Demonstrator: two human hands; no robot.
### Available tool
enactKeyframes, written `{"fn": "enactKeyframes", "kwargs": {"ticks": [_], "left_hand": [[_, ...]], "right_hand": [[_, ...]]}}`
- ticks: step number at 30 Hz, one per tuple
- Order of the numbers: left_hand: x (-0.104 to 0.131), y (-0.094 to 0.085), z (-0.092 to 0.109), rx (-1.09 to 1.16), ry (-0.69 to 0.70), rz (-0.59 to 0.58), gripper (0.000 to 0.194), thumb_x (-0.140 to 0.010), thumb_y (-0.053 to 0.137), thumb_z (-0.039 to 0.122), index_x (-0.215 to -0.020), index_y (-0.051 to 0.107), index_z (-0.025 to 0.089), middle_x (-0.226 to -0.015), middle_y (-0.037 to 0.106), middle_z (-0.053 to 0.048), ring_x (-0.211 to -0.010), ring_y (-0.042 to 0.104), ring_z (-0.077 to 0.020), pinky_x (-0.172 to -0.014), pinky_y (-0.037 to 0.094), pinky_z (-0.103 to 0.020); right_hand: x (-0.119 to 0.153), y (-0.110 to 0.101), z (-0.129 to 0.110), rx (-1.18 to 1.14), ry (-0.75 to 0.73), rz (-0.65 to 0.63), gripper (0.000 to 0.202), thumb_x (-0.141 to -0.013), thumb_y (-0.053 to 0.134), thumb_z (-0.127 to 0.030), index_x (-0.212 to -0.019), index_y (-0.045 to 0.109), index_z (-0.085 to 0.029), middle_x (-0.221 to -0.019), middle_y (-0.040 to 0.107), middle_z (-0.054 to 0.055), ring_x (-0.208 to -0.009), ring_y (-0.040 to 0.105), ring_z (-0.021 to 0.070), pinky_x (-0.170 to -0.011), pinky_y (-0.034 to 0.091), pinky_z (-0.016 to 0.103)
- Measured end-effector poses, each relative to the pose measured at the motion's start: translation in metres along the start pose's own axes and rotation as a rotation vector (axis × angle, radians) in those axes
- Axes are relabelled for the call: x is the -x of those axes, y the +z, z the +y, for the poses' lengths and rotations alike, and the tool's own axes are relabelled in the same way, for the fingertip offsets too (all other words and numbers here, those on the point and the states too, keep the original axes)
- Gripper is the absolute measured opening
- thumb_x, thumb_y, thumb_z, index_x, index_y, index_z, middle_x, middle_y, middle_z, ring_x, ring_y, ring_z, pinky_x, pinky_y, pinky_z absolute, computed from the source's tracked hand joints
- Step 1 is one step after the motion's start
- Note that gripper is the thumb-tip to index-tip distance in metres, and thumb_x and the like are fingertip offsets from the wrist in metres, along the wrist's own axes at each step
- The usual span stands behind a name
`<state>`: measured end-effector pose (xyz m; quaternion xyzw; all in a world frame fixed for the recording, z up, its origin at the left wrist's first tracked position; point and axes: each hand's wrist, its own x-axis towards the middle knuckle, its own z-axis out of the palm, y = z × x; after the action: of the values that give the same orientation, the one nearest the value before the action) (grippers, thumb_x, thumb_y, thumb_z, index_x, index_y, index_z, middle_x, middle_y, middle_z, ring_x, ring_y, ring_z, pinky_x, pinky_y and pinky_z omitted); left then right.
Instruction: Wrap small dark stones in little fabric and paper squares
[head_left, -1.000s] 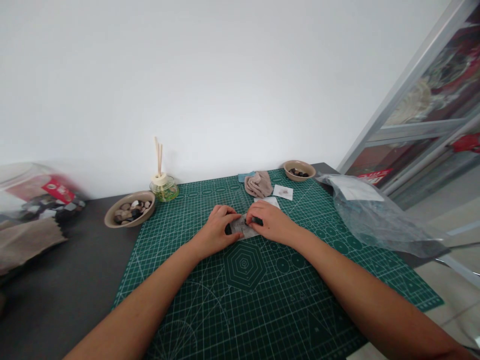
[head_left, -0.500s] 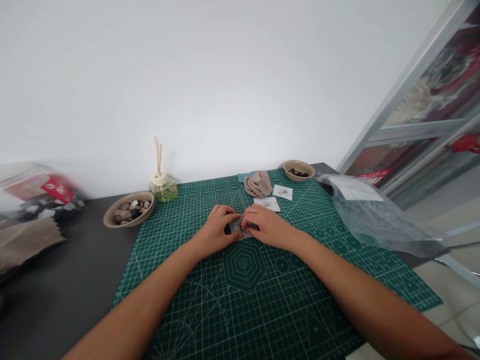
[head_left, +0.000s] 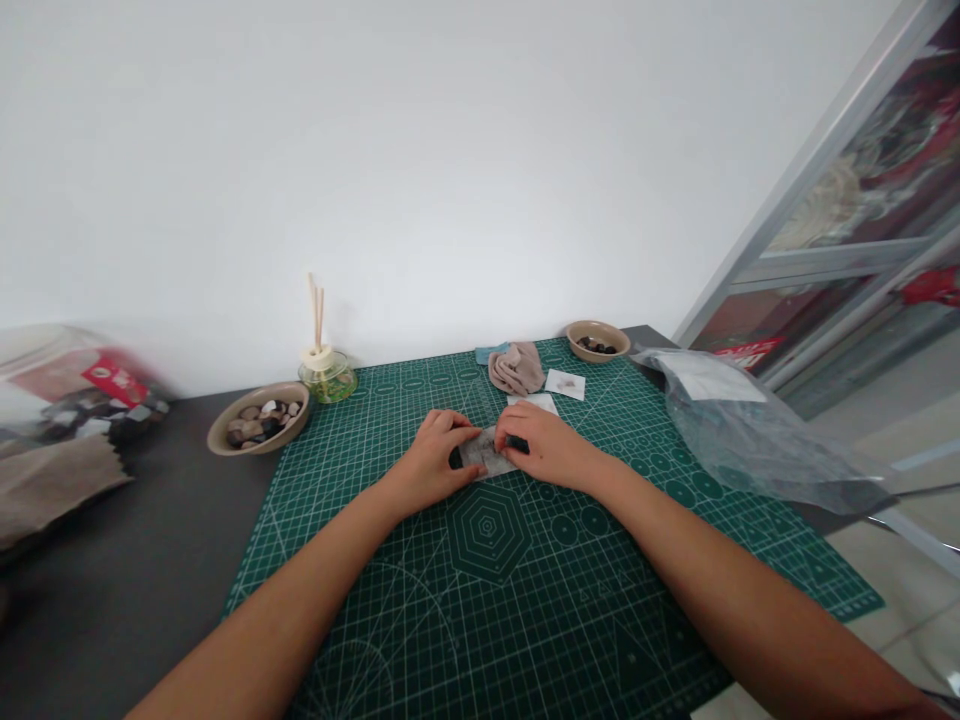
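On the green cutting mat (head_left: 360, 570) lies a small greyish, smudged sheet (head_left: 478, 453). My left hand (head_left: 435, 458) holds its left end, with thumb and fingertips pressing on the sheet. The fingers of my right hand (head_left: 541, 444) are curled and pinched together over the sheet's right part; whatever they hold, if anything, is too small to make out. Behind my hands are a crumpled pinkish cloth (head_left: 517, 369), a white card with a grey mark (head_left: 565, 384) and another white card (head_left: 541, 402), partly hidden by my right hand.
A bowl of mixed stones (head_left: 220, 436) and a reed diffuser (head_left: 328, 376) stand at the left. A bowl of dark stones (head_left: 611, 335) sits at the back right. Clear plastic bags (head_left: 735, 440) lie at the right; a brown cloth (head_left: 60, 485) is far left.
My right hand has shifted slightly to the right along the sheet, uncovering more of its grey surface. My left hand has stayed in place.
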<state>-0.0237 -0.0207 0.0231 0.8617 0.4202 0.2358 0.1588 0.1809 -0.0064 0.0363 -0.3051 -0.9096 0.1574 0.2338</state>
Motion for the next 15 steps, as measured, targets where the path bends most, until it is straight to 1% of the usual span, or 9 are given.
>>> {"fn": "enactKeyframes", "kwargs": {"ticks": [4,6,9,12,15], "left_hand": [[-0.0001,0.0006,-0.0005,0.000,0.017,0.007,0.038,-0.072,0.074,0.023,-0.108,0.065,0.016,-0.106,0.054,-0.008,-0.104,0.045,-0.0267,-0.094,0.041,-0.042],[-0.0001,0.0010,-0.0011,-0.002,0.020,0.010,0.036,-0.072,0.074,0.022,-0.106,0.065,0.017,-0.106,0.054,-0.008,-0.103,0.045,-0.0265,-0.093,0.041,-0.042],[0.0000,0.0013,-0.0018,-0.002,0.014,0.005,0.039,-0.072,0.073,0.023,-0.109,0.064,0.019,-0.107,0.054,-0.007,-0.104,0.045,-0.0268,-0.093,0.041,-0.044],[0.0001,0.0013,-0.0018,0.003,0.009,0.003,0.039,-0.072,0.073,0.024,-0.110,0.064,0.020,-0.108,0.053,-0.007,-0.105,0.045,-0.0269,-0.094,0.041,-0.044],[0.0000,0.0010,-0.0012,0.006,0.010,0.003,0.038,-0.073,0.073,0.024,-0.109,0.064,0.019,-0.107,0.053,-0.007,-0.105,0.044,-0.0270,-0.094,0.040,-0.044]], "right_hand": [[-0.0012,0.0017,-0.0047,-0.028,-0.044,-0.042,0.015,-0.077,0.057,-0.002,-0.077,0.060,-0.017,-0.084,0.060,0.003,-0.084,0.051,0.0175,-0.077,0.042,0.030],[-0.0019,0.0024,-0.0052,-0.004,-0.047,-0.032,0.014,-0.078,0.057,-0.003,-0.078,0.060,-0.016,-0.084,0.060,0.004,-0.084,0.051,0.0179,-0.077,0.042,0.031],[-0.0011,0.0007,-0.0034,0.024,-0.013,-0.004,0.013,-0.079,0.057,-0.003,-0.078,0.060,-0.016,-0.084,0.060,0.004,-0.084,0.051,0.0184,-0.078,0.042,0.032],[0.0000,-0.0014,-0.0029,0.008,-0.014,-0.016,0.014,-0.077,0.058,-0.002,-0.076,0.060,-0.016,-0.081,0.061,0.004,-0.082,0.051,0.0179,-0.077,0.042,0.031],[-0.0005,-0.0010,-0.0035,0.011,-0.040,-0.033,0.013,-0.078,0.058,-0.003,-0.077,0.060,-0.016,-0.083,0.061,0.004,-0.083,0.051,0.0180,-0.076,0.042,0.031]]}}
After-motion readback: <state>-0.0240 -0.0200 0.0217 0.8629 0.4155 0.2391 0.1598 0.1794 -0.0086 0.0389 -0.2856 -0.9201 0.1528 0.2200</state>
